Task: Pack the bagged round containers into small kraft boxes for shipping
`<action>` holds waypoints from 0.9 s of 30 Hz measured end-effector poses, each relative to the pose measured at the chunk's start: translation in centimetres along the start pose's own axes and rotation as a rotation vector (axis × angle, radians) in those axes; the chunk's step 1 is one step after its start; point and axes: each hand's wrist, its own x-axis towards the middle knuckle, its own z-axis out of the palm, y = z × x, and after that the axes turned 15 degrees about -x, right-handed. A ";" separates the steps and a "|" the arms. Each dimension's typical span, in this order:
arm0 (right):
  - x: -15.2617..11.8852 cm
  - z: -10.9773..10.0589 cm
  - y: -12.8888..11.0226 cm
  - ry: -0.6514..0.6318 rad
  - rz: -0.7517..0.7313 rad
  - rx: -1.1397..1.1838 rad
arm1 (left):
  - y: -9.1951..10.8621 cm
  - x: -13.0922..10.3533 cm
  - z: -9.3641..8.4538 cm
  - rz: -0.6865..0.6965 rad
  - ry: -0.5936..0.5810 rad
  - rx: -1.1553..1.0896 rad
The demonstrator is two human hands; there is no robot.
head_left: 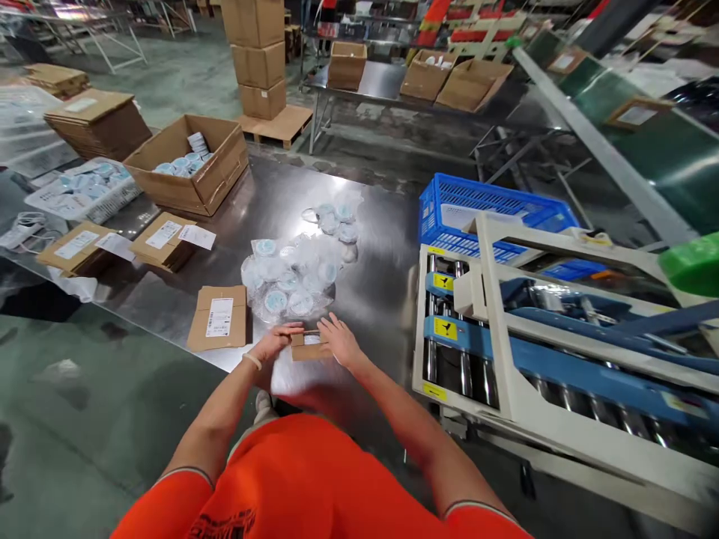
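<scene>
A small brown cardboard box point(308, 350) lies at the table's near edge, its top partly open with something white showing inside. My left hand point(275, 341) holds its left end, fingers along the upper edge. Opposite, my right hand point(340, 341) grips the right end, the fingers bent over the flap. Just beyond the box is a pile of round, light-blue-labelled items in clear plastic bags point(289, 277). A few more such bagged items point(337, 217) sit farther back. To the left of my left hand lies a stack of flat cardboard boxes with a white label point(220, 318).
On the metal table point(376, 299) stand a large open carton point(225, 176) and a white basket point(115, 201) of round items, with two labelled cardboard stacks point(162, 243) nearby. At right are a blue crate point(430, 213) and a roller machine point(505, 374). Stacked cartons point(258, 67) stand behind.
</scene>
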 end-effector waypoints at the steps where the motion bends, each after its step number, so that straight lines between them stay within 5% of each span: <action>1: -0.5 0.5 0.2 -0.021 -0.036 0.024 | 0.5 -0.2 0.3 0.032 -0.003 0.136; 6: -2.5 3.1 0.3 -0.069 -0.056 0.053 | 0.3 -1.2 4.6 0.107 0.086 0.963; 12: -1.8 5.1 2.1 0.008 -0.023 0.165 | -1.3 1.0 6.2 0.166 0.052 1.192; 15: -3.8 6.2 6.4 0.124 0.285 0.194 | -0.7 6.8 8.3 0.246 -0.019 1.209; 19: -9.5 8.8 11.0 0.160 0.820 0.138 | 1.0 17.3 14.8 0.350 -0.053 1.145; 23: -13.7 12.3 11.5 0.240 0.836 0.047 | 2.4 26.8 22.8 0.371 -0.131 1.021; 27: -14.6 13.9 10.8 0.304 0.806 0.000 | 2.3 33.2 30.8 0.354 -0.188 0.912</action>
